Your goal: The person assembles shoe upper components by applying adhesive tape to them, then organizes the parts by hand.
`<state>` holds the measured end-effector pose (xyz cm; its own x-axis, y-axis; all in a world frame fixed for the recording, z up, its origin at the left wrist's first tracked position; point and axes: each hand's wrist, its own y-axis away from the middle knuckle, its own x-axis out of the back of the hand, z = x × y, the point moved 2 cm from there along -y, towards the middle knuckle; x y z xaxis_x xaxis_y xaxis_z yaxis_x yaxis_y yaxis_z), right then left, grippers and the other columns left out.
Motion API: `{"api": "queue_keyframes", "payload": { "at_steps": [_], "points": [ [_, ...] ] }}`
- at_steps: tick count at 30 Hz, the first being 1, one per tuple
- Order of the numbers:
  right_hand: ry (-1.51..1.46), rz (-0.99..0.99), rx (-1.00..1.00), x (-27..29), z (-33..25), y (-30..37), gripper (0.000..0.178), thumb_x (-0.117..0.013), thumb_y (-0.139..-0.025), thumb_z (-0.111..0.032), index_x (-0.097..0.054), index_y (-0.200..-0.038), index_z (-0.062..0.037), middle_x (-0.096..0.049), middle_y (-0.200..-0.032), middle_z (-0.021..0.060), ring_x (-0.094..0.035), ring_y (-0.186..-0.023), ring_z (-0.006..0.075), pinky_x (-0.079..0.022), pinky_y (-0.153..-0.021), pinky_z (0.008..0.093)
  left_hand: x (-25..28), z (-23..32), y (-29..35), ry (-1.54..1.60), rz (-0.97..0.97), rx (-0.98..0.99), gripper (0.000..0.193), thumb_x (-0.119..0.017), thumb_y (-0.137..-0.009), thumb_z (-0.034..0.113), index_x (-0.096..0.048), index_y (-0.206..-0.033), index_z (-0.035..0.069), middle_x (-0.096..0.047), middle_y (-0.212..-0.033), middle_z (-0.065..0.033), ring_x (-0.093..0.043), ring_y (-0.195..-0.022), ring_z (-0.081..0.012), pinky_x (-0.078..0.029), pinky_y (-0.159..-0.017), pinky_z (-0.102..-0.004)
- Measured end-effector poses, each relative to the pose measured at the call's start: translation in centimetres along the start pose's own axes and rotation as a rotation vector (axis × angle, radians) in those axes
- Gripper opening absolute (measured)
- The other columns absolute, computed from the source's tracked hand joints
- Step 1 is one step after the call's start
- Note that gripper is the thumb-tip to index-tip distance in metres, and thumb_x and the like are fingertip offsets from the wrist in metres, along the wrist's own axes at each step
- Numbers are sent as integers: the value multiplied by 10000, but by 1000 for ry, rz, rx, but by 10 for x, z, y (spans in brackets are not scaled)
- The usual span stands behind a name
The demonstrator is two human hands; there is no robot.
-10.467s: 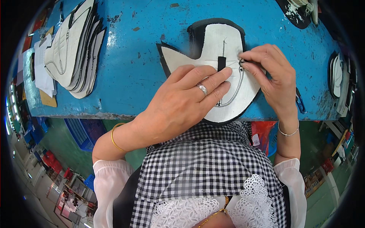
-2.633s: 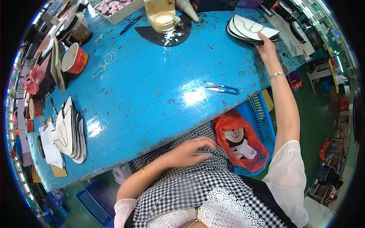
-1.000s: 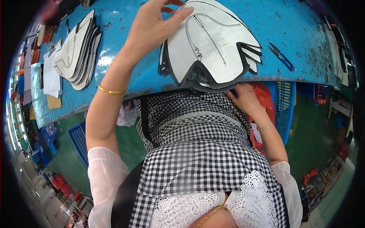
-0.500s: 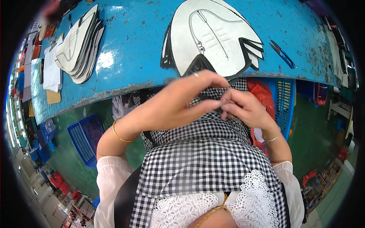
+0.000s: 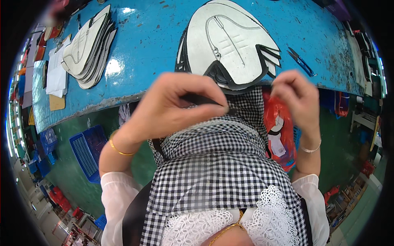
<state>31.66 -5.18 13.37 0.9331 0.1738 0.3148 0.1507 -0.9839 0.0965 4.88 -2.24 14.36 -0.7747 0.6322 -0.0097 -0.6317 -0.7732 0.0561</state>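
Note:
My left hand (image 5: 176,107) is closed in a pinch in front of the table edge, thumb and forefinger together. A small dark piece (image 5: 232,111) shows at its fingertips, too small to name. Raised to the right, my right hand (image 5: 298,100) has its fingers curled in and partly blurred; whatever they hold, if anything, is hidden. Just beyond my hands lies a stack of white, black-edged shoe-upper pieces (image 5: 234,39), with stitched lines and a notched near edge. Blue-handled thread snips (image 5: 301,62) rest on the table right of the stack.
A second stack of similar pieces (image 5: 87,51) stands at the left of the blue table (image 5: 143,45), beside papers (image 5: 57,71). Below are a blue crate (image 5: 87,151) on the green floor and a red plastic bag (image 5: 283,123) by my right side.
My hands were together at the fingertips and have come apart. The right hand has moved up and to the right; the left has moved slightly left.

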Motion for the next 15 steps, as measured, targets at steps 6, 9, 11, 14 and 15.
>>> {"api": "queue_keyframes", "payload": {
  "at_steps": [6, 9, 11, 14, 15],
  "points": [
    [1073, 316, 279, 77, 58, -49, 262, -709, -874, -203, -622, -1021, -5, -631, -934, 97, -601, -848, 263, -495, -778, 346, 75, 42, -25, -257, 83, 85, 90, -767, -843, 71, -724, -872, -2, -654, -734, 35, -520, -631, 14, -368, -544, -148],
    [887, 174, -34, 82, 60, -55, 237, -695, -886, -182, -588, -982, 6, -614, -885, 92, -604, -817, 230, -493, -758, 327, 81, 49, -48, -309, 134, 7, 109, -774, -783, 55, -668, -779, 30, -573, -705, 32, -455, -615, -17, -308, -543, -180],
    [839, 127, -94, 87, 63, -58, 229, -686, -896, -176, -569, -977, 4, -605, -864, 84, -596, -786, 207, -486, -729, 318, 68, 49, -65, -252, 71, 13, 102, -764, -802, 47, -665, -790, 26, -587, -727, 31, -482, -640, -17, -342, -559, -178],
    [461, 197, -90, 92, 66, -55, 237, -672, -919, -186, -538, -999, -9, -575, -816, 59, -554, -711, 151, -456, -661, 284, 39, 36, -81, 76, -62, 158, 112, -758, -838, 56, -660, -871, 13, -613, -780, 31, -515, -682, -13, -388, -590, -157],
    [123, 307, -21, 92, 63, -52, 251, -667, -931, -203, -525, -1027, -20, -555, -788, 41, -520, -666, 119, -431, -621, 260, 29, 29, -83, 125, -73, 185, 126, -749, -859, 82, -651, -905, 18, -595, -779, 47, -491, -660, -4, -373, -569, -157]
  ]
}}
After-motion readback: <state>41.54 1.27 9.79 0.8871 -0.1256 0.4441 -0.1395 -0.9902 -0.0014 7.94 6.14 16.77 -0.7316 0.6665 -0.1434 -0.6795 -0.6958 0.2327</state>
